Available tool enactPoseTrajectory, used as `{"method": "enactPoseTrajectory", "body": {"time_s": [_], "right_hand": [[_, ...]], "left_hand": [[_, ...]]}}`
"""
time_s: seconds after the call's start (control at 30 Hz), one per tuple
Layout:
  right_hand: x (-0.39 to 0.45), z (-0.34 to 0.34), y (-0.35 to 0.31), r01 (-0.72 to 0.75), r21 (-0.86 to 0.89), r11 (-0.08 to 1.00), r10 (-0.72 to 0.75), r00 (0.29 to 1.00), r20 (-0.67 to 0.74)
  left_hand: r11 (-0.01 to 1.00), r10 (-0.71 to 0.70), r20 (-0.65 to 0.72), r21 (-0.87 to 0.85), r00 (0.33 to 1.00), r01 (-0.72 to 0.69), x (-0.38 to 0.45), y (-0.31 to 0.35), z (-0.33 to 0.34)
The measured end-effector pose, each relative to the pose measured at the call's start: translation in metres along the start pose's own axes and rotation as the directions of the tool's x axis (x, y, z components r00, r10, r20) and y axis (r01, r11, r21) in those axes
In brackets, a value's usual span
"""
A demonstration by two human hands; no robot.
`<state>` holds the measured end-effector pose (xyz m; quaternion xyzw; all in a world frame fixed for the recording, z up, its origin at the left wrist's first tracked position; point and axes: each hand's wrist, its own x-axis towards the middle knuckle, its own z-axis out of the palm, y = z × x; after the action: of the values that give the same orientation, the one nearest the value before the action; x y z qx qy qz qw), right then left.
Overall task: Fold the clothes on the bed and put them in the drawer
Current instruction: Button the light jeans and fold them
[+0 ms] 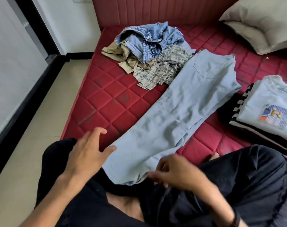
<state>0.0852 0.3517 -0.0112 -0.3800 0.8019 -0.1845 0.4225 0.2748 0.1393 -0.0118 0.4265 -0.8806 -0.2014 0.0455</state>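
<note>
Light-blue trousers (180, 112) are laid between the hands; left hand (88, 151) spread at the hem edge, right hand (175, 171) blurred, grip indeterminate.

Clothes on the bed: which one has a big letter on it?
The folded pale T-shirt topping the neat stack at the right edge; its patch shows an R. The others show no letter.

Pale blue jeans (180, 108) under my left hand (86, 154) look like soft matt denim, faintly creased; mattress (106, 102) is quilted red cloth, scuffed dull; pile (149, 51) mixes washed denim, checked cotton, khaki cloth.
</note>
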Motion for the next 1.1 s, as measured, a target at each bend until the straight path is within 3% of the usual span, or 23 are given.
{"method": "enactPoseTrajectory", "body": {"time_s": [0.03, 0.07, 0.13, 0.2, 0.27, 0.33, 0.5, 0.63, 0.77, 0.8, 0.87, 0.93, 0.97, 1.0, 1.07, 1.1], "right_hand": [[0.01, -0.022, 0.009, 0.021, -0.087, 0.996, -0.029, 0.996, -0.088], [0.022, -0.045, 0.02, 0.042, -0.11, 0.993, -0.058, 0.988, -0.143], [0.055, -0.085, 0.047, 0.061, -0.163, 0.985, -0.103, 0.959, -0.265], [0.092, -0.114, 0.078, -0.015, -0.404, 0.914, -0.161, 0.904, -0.396], [0.119, -0.128, 0.105, -0.079, -0.63, 0.772, -0.231, 0.889, -0.395], [0.136, -0.13, 0.124, -0.027, -0.711, 0.703, -0.297, 0.897, -0.328], [0.15, -0.124, 0.128, -0.017, -0.664, 0.747, -0.338, 0.851, -0.402], [0.142, -0.124, 0.124, -0.121, -0.543, 0.831, -0.265, 0.772, -0.578], [0.122, -0.135, 0.125, -0.18, -0.409, 0.895, -0.166, 0.715, -0.679], [0.122, -0.137, 0.128, -0.196, -0.397, 0.897, -0.139, 0.727, -0.673], [0.123, -0.135, 0.131, -0.215, -0.423, 0.88, -0.075, 0.818, -0.57], [0.122, -0.124, 0.131, -0.2, -0.527, 0.826, -0.069, 0.892, -0.447], [0.12, -0.116, 0.13, -0.201, -0.604, 0.771, -0.093, 0.903, -0.419], [0.116, -0.108, 0.127, -0.174, -0.678, 0.714, -0.15, 0.908, -0.391], [0.105, -0.086, 0.116, 0.028, -0.771, 0.636, -0.339, 0.908, -0.247], [0.099, -0.072, 0.109, 0.164, -0.77, 0.617, -0.43, 0.89, -0.155]], "left_hand": [[0.989, 0.133, -0.114, 0.077, 0.985, -0.125, -0.004, 0.012, 0.004], [0.974, 0.221, -0.137, 0.081, 0.966, -0.211, -0.01, 0.031, 0.006], [0.969, 0.247, -0.021, -0.016, 0.969, -0.248, -0.021, 0.057, 0.026], [0.971, 0.238, 0.121, -0.024, 0.964, -0.237, -0.029, 0.068, 0.054], [0.976, 0.216, 0.199, -0.022, 0.956, -0.216, -0.034, 0.071, 0.076], [0.98, 0.18, 0.272, 0.034, 0.945, -0.197, -0.04, 0.068, 0.086], [0.947, 0.206, 0.292, 0.18, 0.934, -0.265, -0.046, 0.068, 0.076], [0.936, 0.279, 0.225, 0.151, 0.933, -0.317, -0.051, 0.072, 0.064], [0.959, 0.269, 0.283, 0.008, 0.921, -0.283, -0.058, 0.077, 0.05], [0.958, 0.274, 0.322, -0.013, 0.906, -0.285, -0.06, 0.082, 0.047], [0.955, 0.273, 0.424, -0.013, 0.863, -0.296, -0.06, 0.086, 0.05], [0.978, 0.203, 0.47, -0.047, 0.859, -0.205, -0.048, 0.083, 0.054], [0.985, 0.172, 0.401, -0.098, 0.9, -0.144, -0.038, 0.075, 0.058], [0.986, 0.155, 0.244, -0.096, 0.957, -0.135, -0.025, 0.063, 0.062], [0.981, 0.121, -0.006, 0.157, 0.993, -0.118, 0.003, 0.041, 0.065], [0.963, 0.053, 0.016, 0.263, 0.998, -0.056, 0.015, 0.028, 0.067]]}}
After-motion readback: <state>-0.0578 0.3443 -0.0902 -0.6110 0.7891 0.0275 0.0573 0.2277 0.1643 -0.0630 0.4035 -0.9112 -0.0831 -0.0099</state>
